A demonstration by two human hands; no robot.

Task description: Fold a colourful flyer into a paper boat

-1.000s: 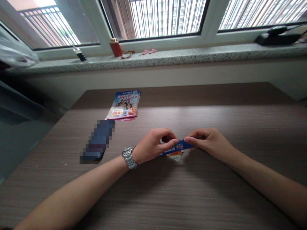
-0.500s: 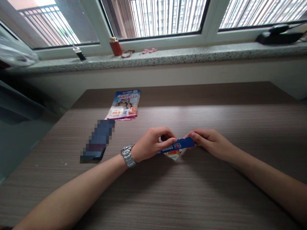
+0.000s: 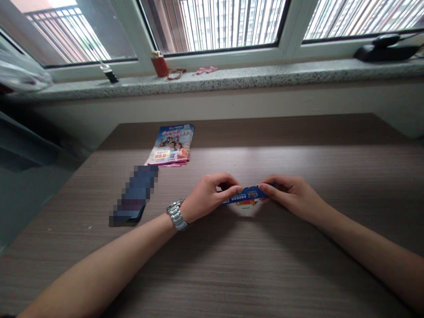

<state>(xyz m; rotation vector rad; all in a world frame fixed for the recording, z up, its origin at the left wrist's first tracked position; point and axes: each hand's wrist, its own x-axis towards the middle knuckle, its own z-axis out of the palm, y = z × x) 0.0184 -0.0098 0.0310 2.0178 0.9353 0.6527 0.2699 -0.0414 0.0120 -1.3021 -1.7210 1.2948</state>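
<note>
A folded blue leaflet [image 3: 248,194] is pinched at its two ends, nearly closed fingers of the left hand [image 3: 207,197] and the right hand [image 3: 291,196] gripping it low over the desk [image 3: 265,274]. Farther off, a stack of leaflets [image 3: 170,144] is laid just beyond a pixelated phone [image 3: 132,196].

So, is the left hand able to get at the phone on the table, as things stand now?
Probably yes: nothing stands between the left hand and the phone, a short way off to its side. But that hand pinches the blue leaflet, so it would likely need to let go first.
</note>
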